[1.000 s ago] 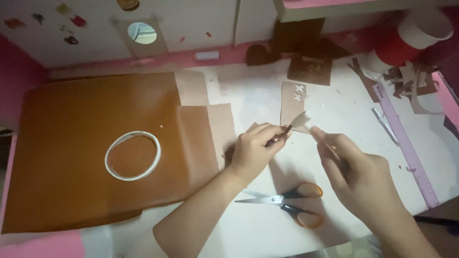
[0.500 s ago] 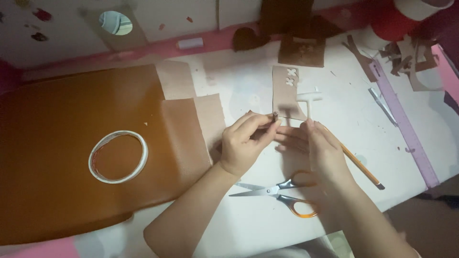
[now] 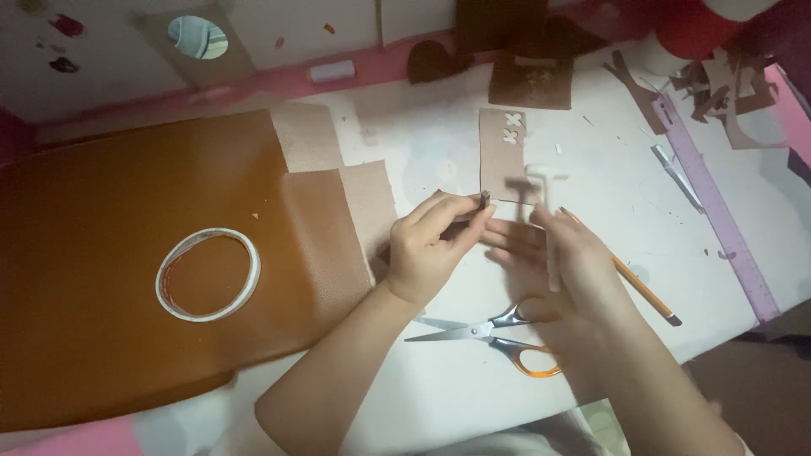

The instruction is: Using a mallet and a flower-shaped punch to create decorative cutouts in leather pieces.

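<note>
Cluttered white worktable (image 3: 439, 405), edged in pink, and both hands are working just above the orange-handled scissors (image 3: 498, 333). Left hand (image 3: 431, 249) is pinching its fingertips shut on a tiny dark scrap (image 3: 485, 199). Right hand (image 3: 570, 262) is lying flat with fingers spread, blurred, a white T-shaped strip (image 3: 547, 179) at its fingertips; whether it is gripping that, I cannot tell. Beyond the scissors a tan leather rectangle (image 3: 502, 156) is lying flat. Left of them, a tape ring (image 3: 208, 274) is resting on a big brown leather sheet (image 3: 101, 253). A pencil (image 3: 642, 287) is lying right of the scissors.
</note>
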